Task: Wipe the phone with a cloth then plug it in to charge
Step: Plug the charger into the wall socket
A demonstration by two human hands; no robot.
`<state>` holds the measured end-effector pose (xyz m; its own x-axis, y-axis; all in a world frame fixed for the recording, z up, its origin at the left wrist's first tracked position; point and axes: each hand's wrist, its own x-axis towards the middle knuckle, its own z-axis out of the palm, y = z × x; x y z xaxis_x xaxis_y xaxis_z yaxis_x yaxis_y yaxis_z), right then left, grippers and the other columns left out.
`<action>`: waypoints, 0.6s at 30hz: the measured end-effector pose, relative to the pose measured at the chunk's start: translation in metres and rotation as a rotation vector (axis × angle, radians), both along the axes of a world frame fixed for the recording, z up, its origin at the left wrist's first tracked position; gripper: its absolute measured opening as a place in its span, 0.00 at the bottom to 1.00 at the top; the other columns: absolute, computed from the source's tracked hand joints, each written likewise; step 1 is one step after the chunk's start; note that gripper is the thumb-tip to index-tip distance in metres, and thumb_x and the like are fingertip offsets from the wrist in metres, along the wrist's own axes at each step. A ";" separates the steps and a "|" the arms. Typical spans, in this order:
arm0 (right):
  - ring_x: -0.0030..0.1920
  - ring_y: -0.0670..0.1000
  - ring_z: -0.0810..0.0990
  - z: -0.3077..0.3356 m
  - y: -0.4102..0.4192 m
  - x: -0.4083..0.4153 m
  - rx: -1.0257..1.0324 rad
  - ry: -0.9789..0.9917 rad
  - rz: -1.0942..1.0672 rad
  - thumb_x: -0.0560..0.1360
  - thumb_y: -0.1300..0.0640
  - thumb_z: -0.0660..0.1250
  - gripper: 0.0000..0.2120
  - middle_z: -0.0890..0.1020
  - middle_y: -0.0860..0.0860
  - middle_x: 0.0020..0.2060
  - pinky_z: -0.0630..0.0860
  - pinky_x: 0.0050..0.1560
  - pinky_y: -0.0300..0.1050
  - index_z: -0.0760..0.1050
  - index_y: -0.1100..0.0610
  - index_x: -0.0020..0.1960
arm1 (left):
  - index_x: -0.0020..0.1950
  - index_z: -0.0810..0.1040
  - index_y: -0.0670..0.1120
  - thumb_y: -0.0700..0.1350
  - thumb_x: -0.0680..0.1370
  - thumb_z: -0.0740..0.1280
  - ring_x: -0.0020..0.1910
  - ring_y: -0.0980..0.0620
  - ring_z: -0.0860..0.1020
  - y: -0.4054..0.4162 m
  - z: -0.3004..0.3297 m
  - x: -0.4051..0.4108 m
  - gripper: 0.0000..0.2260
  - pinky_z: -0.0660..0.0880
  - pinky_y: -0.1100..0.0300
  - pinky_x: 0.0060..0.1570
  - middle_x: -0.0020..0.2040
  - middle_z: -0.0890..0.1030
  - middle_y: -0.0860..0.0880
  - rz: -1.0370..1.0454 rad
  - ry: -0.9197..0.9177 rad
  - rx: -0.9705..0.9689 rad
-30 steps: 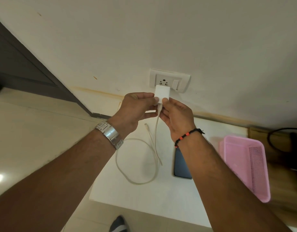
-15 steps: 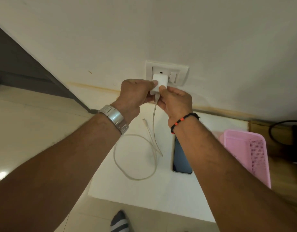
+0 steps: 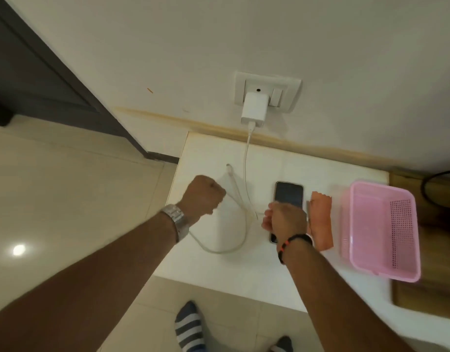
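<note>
Lying screen-up on the white table (image 3: 244,280), phone (image 3: 288,195) sits beside orange cloth (image 3: 320,219). Charger (image 3: 254,109) seated in wall socket (image 3: 290,97); cable (image 3: 245,174) loops across table. Left hand (image 3: 202,196) fisted, empty; right hand (image 3: 285,219) curled above phone, grip indeterminate.
</note>
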<state>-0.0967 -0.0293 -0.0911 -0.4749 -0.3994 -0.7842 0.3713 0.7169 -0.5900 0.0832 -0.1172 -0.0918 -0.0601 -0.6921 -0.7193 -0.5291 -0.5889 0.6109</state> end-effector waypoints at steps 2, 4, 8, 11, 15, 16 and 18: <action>0.27 0.53 0.76 -0.021 0.025 0.009 0.113 0.011 0.125 0.78 0.67 0.65 0.11 0.78 0.58 0.31 0.80 0.31 0.46 0.75 0.62 0.37 | 0.51 0.84 0.31 0.37 0.78 0.68 0.39 0.43 0.81 0.023 -0.014 -0.002 0.10 0.79 0.52 0.40 0.46 0.87 0.34 -0.077 -0.027 0.057; 0.33 0.54 0.82 -0.034 0.041 0.022 0.172 0.075 0.290 0.76 0.62 0.69 0.07 0.84 0.57 0.37 0.86 0.39 0.51 0.79 0.58 0.39 | 0.52 0.85 0.32 0.37 0.78 0.68 0.38 0.44 0.80 0.038 -0.023 -0.008 0.10 0.80 0.54 0.40 0.43 0.85 0.39 -0.077 -0.014 0.109; 0.48 0.53 0.85 -0.038 0.043 0.047 0.118 0.269 0.435 0.72 0.46 0.76 0.13 0.86 0.49 0.46 0.84 0.51 0.52 0.83 0.53 0.51 | 0.49 0.85 0.32 0.36 0.77 0.68 0.38 0.42 0.84 0.047 -0.029 -0.020 0.09 0.83 0.52 0.40 0.45 0.88 0.36 -0.003 0.033 0.117; 0.48 0.51 0.83 -0.037 0.030 0.054 0.112 0.378 0.503 0.72 0.46 0.75 0.12 0.85 0.48 0.47 0.80 0.49 0.46 0.84 0.52 0.51 | 0.48 0.84 0.30 0.33 0.75 0.68 0.45 0.35 0.88 0.048 -0.026 -0.021 0.08 0.86 0.41 0.50 0.48 0.87 0.32 -0.041 0.058 0.137; 0.45 0.51 0.84 -0.035 0.030 0.062 0.000 0.386 0.510 0.75 0.49 0.73 0.08 0.86 0.49 0.43 0.82 0.49 0.48 0.86 0.53 0.48 | 0.54 0.83 0.31 0.37 0.78 0.69 0.47 0.39 0.88 0.047 -0.025 -0.017 0.10 0.87 0.45 0.49 0.46 0.86 0.36 -0.016 0.098 0.159; 0.44 0.51 0.84 -0.033 0.034 0.065 -0.042 0.394 0.548 0.77 0.49 0.72 0.09 0.86 0.49 0.41 0.83 0.48 0.47 0.85 0.54 0.48 | 0.54 0.84 0.33 0.40 0.80 0.69 0.45 0.42 0.87 0.048 -0.025 -0.015 0.11 0.86 0.47 0.49 0.45 0.85 0.39 -0.012 0.117 0.156; 0.43 0.50 0.83 -0.029 0.042 0.069 -0.090 0.406 0.614 0.79 0.49 0.69 0.10 0.86 0.50 0.41 0.82 0.48 0.45 0.84 0.55 0.48 | 0.54 0.86 0.37 0.43 0.83 0.69 0.43 0.45 0.84 0.049 -0.021 -0.014 0.10 0.86 0.46 0.50 0.45 0.86 0.41 0.048 0.157 0.132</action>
